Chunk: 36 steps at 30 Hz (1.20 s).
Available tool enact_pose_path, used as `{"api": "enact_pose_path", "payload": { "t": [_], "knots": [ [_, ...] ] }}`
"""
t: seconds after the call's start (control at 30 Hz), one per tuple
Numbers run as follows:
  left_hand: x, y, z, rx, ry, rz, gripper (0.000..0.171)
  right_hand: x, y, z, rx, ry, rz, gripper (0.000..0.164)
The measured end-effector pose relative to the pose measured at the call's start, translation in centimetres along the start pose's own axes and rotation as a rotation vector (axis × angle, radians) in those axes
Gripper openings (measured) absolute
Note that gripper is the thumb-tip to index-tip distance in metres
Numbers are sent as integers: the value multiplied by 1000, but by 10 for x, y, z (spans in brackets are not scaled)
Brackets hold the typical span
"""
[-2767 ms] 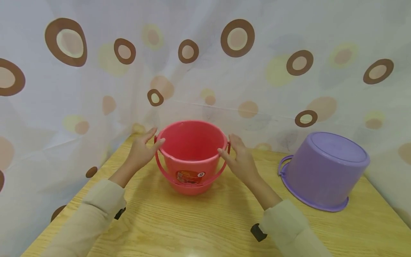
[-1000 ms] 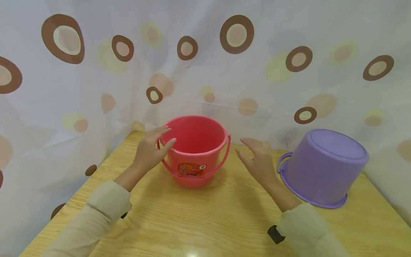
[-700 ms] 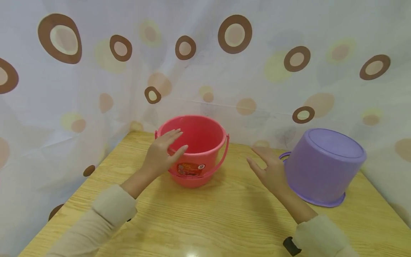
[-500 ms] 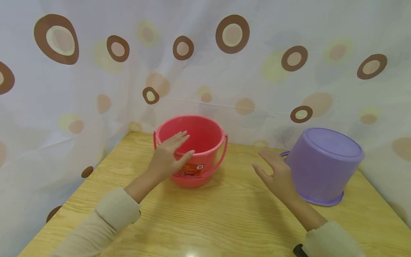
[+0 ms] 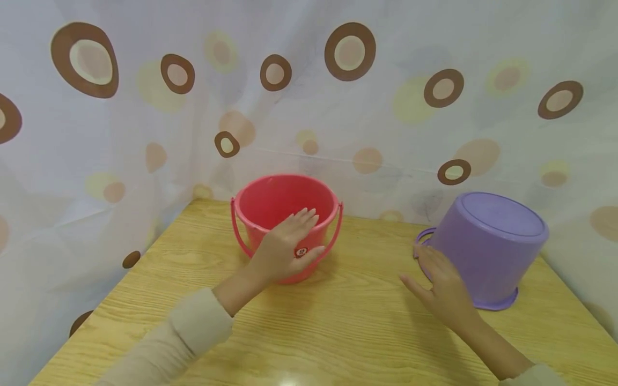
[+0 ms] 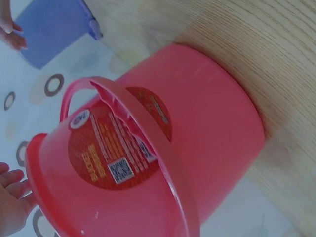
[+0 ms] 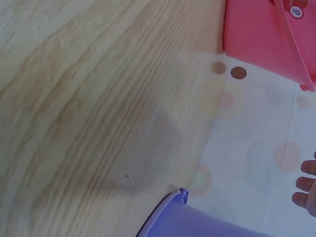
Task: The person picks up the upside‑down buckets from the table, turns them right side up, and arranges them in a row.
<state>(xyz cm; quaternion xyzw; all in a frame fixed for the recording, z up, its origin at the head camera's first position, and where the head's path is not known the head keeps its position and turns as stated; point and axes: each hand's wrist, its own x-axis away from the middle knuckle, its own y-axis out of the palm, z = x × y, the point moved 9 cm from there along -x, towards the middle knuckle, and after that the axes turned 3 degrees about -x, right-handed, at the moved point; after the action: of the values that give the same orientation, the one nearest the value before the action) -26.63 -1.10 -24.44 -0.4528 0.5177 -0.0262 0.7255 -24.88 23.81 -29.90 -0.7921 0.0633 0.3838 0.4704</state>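
A pink bucket (image 5: 260, 201) stands upright on the wooden table, its handle hanging down over the front. My left hand (image 5: 285, 249), fingers extended and thumb spread, hovers in front of it and overlaps its rim and label in the head view. The left wrist view shows the label (image 6: 118, 148) and the fingertips (image 6: 11, 175) near the rim. To the right, a purple bucket (image 5: 487, 249) rests upside down, bottom up, with its handle (image 5: 425, 234) on the left side. My right hand (image 5: 444, 289) reaches toward its left side, fingers straight, and holds nothing.
The wooden table (image 5: 299, 332) extends under both buckets, with a gap of bare wood between them. A white curtain (image 5: 376, 123) with brown and yellow circles closes off the back and sides.
Both hands held the pink bucket's sides at first, then came away. Both have moved right, the right hand to the purple bucket and the left across the pink bucket's front.
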Motion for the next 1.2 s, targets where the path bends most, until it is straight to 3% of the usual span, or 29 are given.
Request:
{"api": "enact_pose_path", "payload": {
  "t": [0.27, 0.47, 0.63, 0.9, 1.2],
  "knots": [
    [-6, 17, 23, 16, 68, -38, 60, 15, -14, 16, 9, 74, -13, 65],
    [-7, 32, 35, 29, 101, -61, 65, 23, -19, 22, 35, 68, -25, 67],
    [-6, 49, 41, 23, 93, -123, 69, 30, -23, 28, 54, 62, -38, 68],
    [-3, 79, 50, 14, 92, -290, 77, 39, -28, 42, 67, 128, -90, 72],
    [8, 117, 44, 19, -22, -558, 92, 56, -34, 67, 140, 203, -161, 85]
  ]
}}
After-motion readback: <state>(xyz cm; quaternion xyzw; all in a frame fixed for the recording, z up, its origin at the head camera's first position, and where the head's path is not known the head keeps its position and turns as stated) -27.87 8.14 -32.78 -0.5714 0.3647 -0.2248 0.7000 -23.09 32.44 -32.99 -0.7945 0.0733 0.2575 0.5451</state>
